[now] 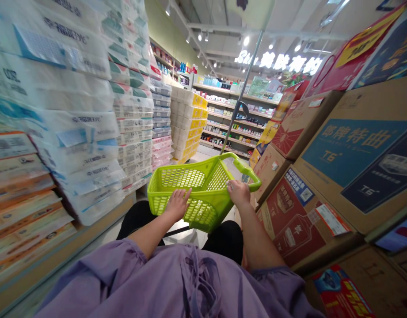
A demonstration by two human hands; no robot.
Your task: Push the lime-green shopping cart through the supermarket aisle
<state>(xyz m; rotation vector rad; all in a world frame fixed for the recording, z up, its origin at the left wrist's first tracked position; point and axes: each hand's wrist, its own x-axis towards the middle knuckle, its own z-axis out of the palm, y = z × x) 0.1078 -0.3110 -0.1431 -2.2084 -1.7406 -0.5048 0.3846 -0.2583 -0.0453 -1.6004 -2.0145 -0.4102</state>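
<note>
A bright green plastic shopping basket (207, 191) with latticed sides is directly before my body, tilted; no goods show inside it. My left hand (177, 204) lies on its near rim, fingers stretched out over the edge. At the basket's right end, my right hand (239, 192) is closed around the rim beside the green handle (255, 176). A thin metal pole (245, 86) with a dark clamp rises behind the basket; its foot is hidden by the basket.
Plastic-wrapped tissue packs (80, 128) form a tall stack on the left. Yellow-and-white paper rolls (186, 126) stand farther along. Cardboard cartons (359, 150) crowd the right side. Shelves of small products (231, 117) span the back, with pale floor (206, 152) in front.
</note>
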